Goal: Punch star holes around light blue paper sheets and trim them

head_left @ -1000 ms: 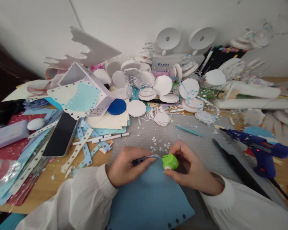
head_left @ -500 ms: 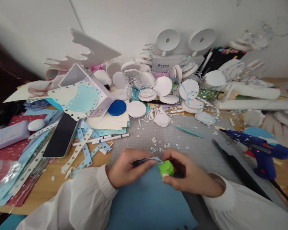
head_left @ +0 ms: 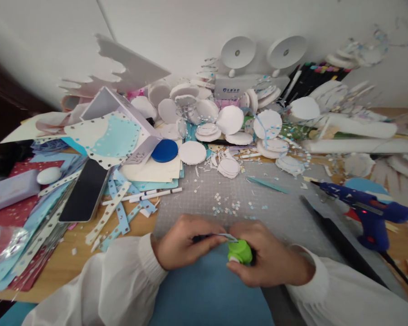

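A bright green paper punch [head_left: 239, 251] is held in my right hand [head_left: 263, 253], with the thumb along its pale lower part. My left hand [head_left: 190, 242] pinches a light blue paper strip [head_left: 227, 236], whose right end meets the top of the punch. Something dark shows between the left fingers, too hidden to name. Below both hands lies a large blue sheet [head_left: 211, 294]. Small punched paper bits [head_left: 224, 203] are scattered on the grey cutting mat [head_left: 190, 199] just beyond my hands.
On the right are a blue glue gun [head_left: 370, 210], a long black tool [head_left: 340, 240] and teal tweezers [head_left: 268, 184]. White discs [head_left: 230, 121] crowd the back. A phone [head_left: 83, 192], punched strips [head_left: 120, 208] and a blue lid [head_left: 165, 151] are to the left.
The right hand has closed more tightly round the green punch, which has moved slightly down and right. The left hand and strip have shifted slightly towards it.
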### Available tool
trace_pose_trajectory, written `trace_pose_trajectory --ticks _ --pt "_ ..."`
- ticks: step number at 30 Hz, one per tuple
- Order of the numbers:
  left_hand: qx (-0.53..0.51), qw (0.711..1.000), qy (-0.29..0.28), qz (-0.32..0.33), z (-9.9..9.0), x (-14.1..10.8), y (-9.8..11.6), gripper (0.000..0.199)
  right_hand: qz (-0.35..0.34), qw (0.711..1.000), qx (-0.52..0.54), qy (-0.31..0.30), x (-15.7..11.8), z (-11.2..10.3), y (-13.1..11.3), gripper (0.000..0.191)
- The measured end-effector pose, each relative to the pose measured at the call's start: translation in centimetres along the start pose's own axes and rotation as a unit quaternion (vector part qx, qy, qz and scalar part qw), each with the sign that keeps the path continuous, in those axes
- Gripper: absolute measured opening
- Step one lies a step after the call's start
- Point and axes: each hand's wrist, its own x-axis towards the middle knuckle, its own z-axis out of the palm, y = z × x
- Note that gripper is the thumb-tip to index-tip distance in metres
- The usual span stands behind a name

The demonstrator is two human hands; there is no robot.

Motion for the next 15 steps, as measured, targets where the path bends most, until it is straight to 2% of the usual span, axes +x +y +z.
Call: trace_pose_trajectory --ticks 5,15 --pt "-0.006 1.0 -0.001 -0.009 0.0 0.0 0.0 0.015 -0.013 0.999 -0.006 0.029 -0.1 0.4 0.3 0.03" --pt "-0.066 0.997 -0.004 -0.035 0.2 0.1 0.4 0.015 -0.004 0.991 0.122 0.054 -0.5 1.1 0.0 0.033"
